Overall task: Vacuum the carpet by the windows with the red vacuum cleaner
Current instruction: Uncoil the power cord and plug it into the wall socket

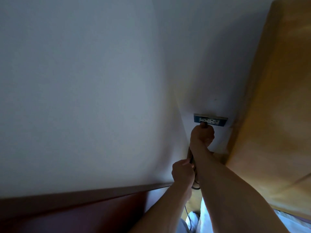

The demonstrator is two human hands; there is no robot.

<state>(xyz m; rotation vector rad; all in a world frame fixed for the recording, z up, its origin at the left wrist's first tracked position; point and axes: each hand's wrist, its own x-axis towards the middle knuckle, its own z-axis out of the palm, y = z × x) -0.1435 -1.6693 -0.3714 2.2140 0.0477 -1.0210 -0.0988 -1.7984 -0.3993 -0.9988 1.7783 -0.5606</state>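
The right hand [202, 134] reaches up to a wall socket plate [210, 119], its fingers curled tight round a dark plug [204, 124] that meets the left of the plate's two white outlets. Whether the plug's pins are fully seated cannot be told, since the hand covers most of the plug. The plate has a dark blue frame and a metallic upper edge. Any marking on the outlets is too small and blurred to read.

The left hand [182, 172] is lower and just beside the right forearm, closed round a black cord [191, 159]. The cord passes behind the right forearm, shows again as a loop below the left hand, and runs on as a thin line down to the bottom edge, where it is cut off. Its far end is out of view. The red vacuum cleaner lies outside the picture, so its place cannot be told from here.

The white wall [84, 98] fills most of the view in dim light. A yellow-orange wooden cabinet [272, 98] stands on the right, cut off by the edge. A dark reddish-brown wooden panel [75, 214] crosses the lower left. Pale clothing [204, 216] shows between the arms at the bottom, blurred.
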